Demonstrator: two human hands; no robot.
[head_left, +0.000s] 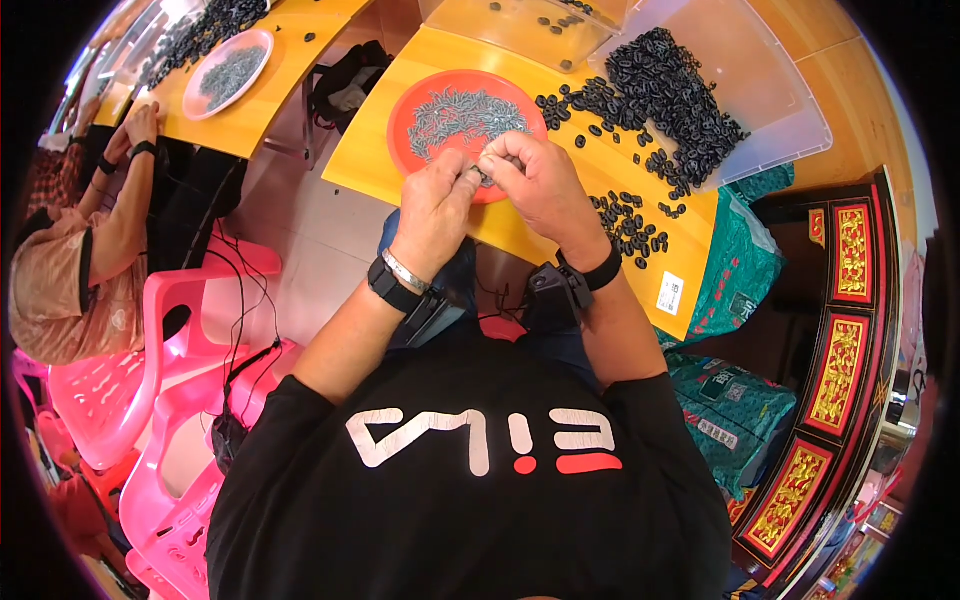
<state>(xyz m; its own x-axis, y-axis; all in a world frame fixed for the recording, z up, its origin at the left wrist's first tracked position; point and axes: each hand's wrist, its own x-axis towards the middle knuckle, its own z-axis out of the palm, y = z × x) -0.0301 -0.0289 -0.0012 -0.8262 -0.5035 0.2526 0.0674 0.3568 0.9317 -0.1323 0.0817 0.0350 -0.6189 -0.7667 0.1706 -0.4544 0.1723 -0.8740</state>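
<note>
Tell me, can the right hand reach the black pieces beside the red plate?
Probably yes: the black pieces lie near the right hand, nothing visible between, though its fingers seem busy.

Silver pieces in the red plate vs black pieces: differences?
Shape: silver pieces are thin, elongated; black pieces are chunkier, rounded.
Place: silver pieces lie in the red plate; black pieces lie in a clear bin and loose on the yellow table.
Shared: both are small and numerous.
</note>
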